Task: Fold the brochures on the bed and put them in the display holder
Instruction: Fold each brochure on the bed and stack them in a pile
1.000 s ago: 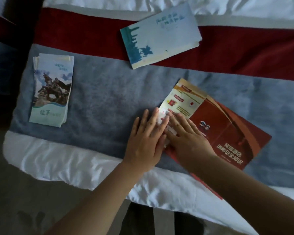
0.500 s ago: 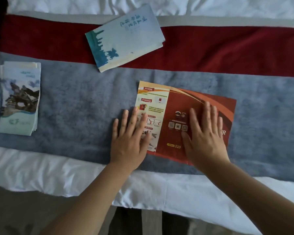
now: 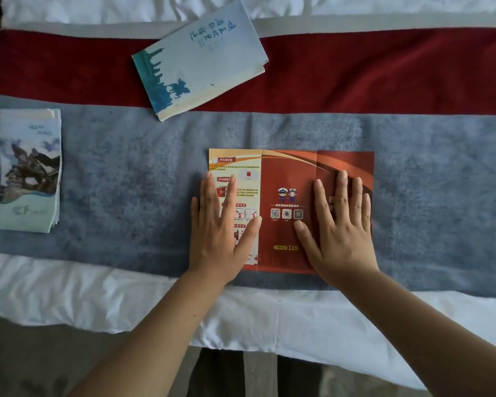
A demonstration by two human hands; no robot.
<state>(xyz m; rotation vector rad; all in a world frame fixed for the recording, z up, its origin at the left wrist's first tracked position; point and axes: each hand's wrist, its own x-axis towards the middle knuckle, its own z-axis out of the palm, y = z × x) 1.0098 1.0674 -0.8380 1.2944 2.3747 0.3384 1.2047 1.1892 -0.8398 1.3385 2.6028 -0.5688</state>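
folded stack point(image 3: 29, 170): at the left end of the bed point(image 3: 69, 287), apparently finished.
blue brochure point(image 3: 204, 58): farther back, left of middle; may want another fold.
left hand point(image 3: 224, 224): flat, fingers straight, pressing the left panel of the red brochure point(image 3: 287, 173).
red brochure: spread open near the bed's front edge, not yet folded.
right hand point(image 3: 341, 227): flat on its right panel, gripping nothing.
display holder: out of sight (every brochure here has yet to go in).

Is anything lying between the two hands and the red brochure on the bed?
Nothing visible does. The left hand and the right hand both rest flat, fingers straight, directly on the red brochure. The display holder is not in view, so the way there cannot be judged.
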